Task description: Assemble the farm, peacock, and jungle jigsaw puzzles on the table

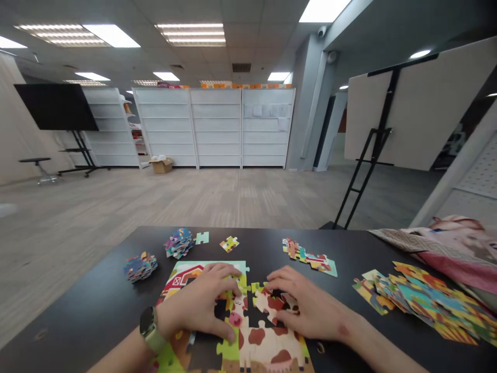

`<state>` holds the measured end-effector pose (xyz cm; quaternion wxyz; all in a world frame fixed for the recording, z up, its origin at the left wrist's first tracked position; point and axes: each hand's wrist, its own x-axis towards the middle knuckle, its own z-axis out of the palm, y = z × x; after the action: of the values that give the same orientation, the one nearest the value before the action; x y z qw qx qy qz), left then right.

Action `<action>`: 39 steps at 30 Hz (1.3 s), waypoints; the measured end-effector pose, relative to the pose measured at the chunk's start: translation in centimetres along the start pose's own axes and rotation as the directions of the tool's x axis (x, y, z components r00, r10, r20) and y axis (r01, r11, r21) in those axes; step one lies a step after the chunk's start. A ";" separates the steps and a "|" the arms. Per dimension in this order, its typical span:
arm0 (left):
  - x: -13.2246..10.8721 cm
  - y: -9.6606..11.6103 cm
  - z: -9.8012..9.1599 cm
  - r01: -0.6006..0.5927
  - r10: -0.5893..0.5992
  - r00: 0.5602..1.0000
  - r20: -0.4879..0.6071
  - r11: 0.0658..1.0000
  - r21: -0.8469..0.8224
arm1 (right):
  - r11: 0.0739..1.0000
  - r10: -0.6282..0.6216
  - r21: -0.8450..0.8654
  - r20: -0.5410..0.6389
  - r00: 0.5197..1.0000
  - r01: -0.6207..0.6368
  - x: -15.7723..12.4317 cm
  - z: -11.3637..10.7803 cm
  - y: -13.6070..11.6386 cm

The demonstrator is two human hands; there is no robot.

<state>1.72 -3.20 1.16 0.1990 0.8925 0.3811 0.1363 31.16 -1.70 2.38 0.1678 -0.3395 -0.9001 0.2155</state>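
One cow puzzle (272, 344) is laid at six o'clock on the tabletop (262, 248), judged light, stiff and best held by piece edges; left grip (202, 305) spread, unclenched; right grip (308, 306) curled over cow pieces (266, 301), closure undeterminable.

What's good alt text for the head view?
A person's left hand and right hand work on a partly assembled cow-and-barn jigsaw on a dark table. Piles of pieces lie to both sides; white shelves stand beyond.
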 end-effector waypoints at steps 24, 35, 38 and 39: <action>-0.3 -0.1 0.0 0.042 -0.042 0.999 0.032 0.999 -0.024 | 0.968 0.091 -0.212 -0.198 0.976 -0.133 -0.5 -0.4 3.8; -0.3 -0.2 0.0 -0.014 0.014 1.000 -0.009 1.000 -0.018 | 0.996 0.024 -0.082 -0.083 0.996 -0.031 0.8 2.0 0.6; -0.3 -0.2 0.0 -0.027 0.027 0.999 -0.017 1.000 -0.014 | 0.996 0.035 -0.073 -0.075 0.997 -0.041 0.7 2.0 0.1; -0.3 -0.3 0.0 -0.031 0.031 0.999 -0.020 0.999 -0.015 | 0.996 0.038 -0.084 -0.072 0.997 -0.044 0.7 2.0 0.1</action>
<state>1.33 -3.25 1.05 0.1999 0.8953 0.3681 0.1513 29.85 -1.73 0.69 0.1805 -0.3719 -0.8949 0.1682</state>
